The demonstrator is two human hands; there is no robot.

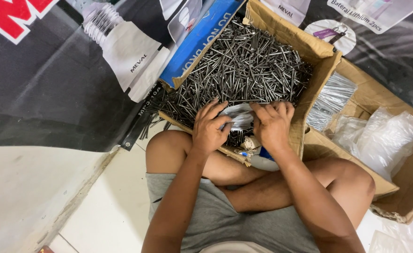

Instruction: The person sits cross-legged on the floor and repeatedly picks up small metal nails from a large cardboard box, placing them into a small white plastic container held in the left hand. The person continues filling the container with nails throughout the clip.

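Clear bag (238, 117) between left hand (210, 127) and right hand (272, 125); nails (248, 65) beyond, box edge (230, 152) beneath.

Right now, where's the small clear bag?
Head view, centre: the clear bag sits between the left hand and right hand, on the nails in the cardboard box.

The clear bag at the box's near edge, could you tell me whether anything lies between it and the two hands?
Nothing visible does: the left hand and right hand both already touch the clear bag, which rests on the nails.
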